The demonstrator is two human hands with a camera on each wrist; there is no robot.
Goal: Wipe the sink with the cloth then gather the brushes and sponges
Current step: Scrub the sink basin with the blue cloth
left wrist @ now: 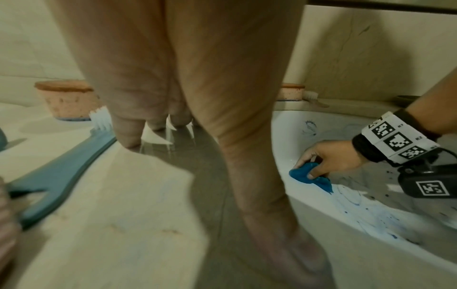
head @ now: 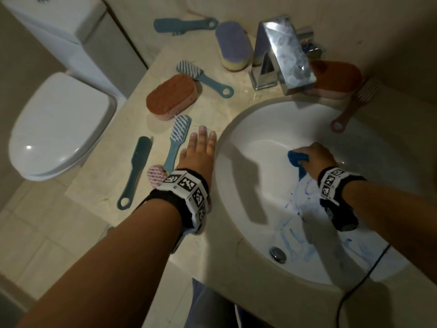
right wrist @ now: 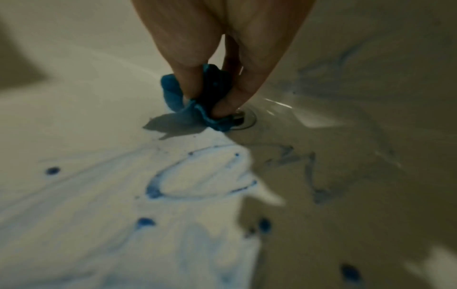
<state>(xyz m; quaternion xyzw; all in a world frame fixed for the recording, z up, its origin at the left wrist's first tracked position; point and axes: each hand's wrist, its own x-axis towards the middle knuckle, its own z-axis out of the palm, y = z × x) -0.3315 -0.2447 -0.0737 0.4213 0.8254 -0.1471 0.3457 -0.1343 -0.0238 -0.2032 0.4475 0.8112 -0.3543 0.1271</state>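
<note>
My right hand (head: 316,159) grips a bunched blue cloth (head: 298,158) against the inner wall of the white sink (head: 248,129). In the right wrist view its fingertips pinch the cloth (right wrist: 195,103) beside a chrome ring. Blue smears (head: 295,209) streak the basin near the drain (head: 278,254). My left hand (head: 201,147) lies flat on the counter, fingers straight, holding nothing. Beside it lie a teal brush (head: 176,140), a dark teal brush (head: 134,171) and a pink brush (head: 156,175). An orange sponge (head: 171,97) sits further back.
More teal brushes (head: 203,78) (head: 185,26) and a purple-yellow sponge (head: 233,49) lie left of the chrome faucet (head: 281,55). Behind the faucet sit another orange sponge (head: 335,76) and a pink brush (head: 354,105). A toilet (head: 59,124) stands left of the counter.
</note>
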